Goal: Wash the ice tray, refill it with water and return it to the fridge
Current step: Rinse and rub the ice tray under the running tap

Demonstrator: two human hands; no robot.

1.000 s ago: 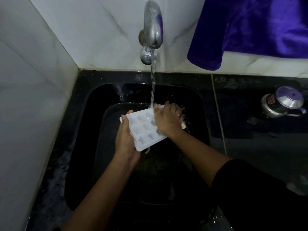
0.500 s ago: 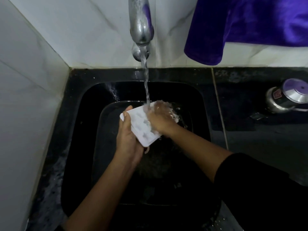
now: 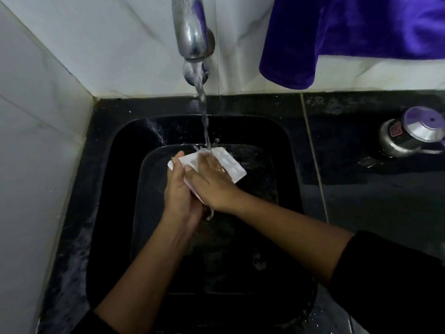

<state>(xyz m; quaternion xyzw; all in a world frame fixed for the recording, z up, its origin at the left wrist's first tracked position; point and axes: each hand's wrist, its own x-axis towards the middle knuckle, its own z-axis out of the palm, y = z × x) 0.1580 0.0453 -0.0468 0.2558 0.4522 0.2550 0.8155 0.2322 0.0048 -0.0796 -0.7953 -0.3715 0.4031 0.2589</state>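
- white marble-look wall tiles (image 3: 108,44), glossy with faint grey veins, meet in a corner behind the basin.
- the black stone countertop (image 3: 373,201) is polished, speckled and wet, with a thin pale seam running front to back on the right.
- the sink (image 3: 125,189) is set into it: a deep black rounded-rectangle basin with shiny walls and droplets sprayed up the back left.
- a purple cloth (image 3: 361,27), soft and velvety with a plush sheen, hangs over the wall's edge at top right, its rounded corner drooping towards the counter.
- a black sleeve (image 3: 390,285), matte fabric, is pushed up on the right forearm.
- the metal tap (image 3: 191,27) is a smooth, curved chrome spout, dull with water marks, jutting from the wall.
- a small steel pot (image 3: 407,136) with a domed, mirror-bright lid sits on the counter well right of the sink.
- the ice tray (image 3: 232,166) is white plastic, flat and rectangular with rounded corners. it's up over the middle of the basin, tilted, its far end right under the stream.
- the left hand (image 3: 179,189) grips the tray's left edge, fingers wrapped behind and thumb over the rim.
- the right hand (image 3: 212,182) lies flat on the tray's face, fingers straight and together, pressing rather than gripping.
- the water (image 3: 204,116) is a thin clear rope from the spout, splashing where it hits fingertips and plastic.
- a slim ring (image 3: 219,169) glints on one right finger.
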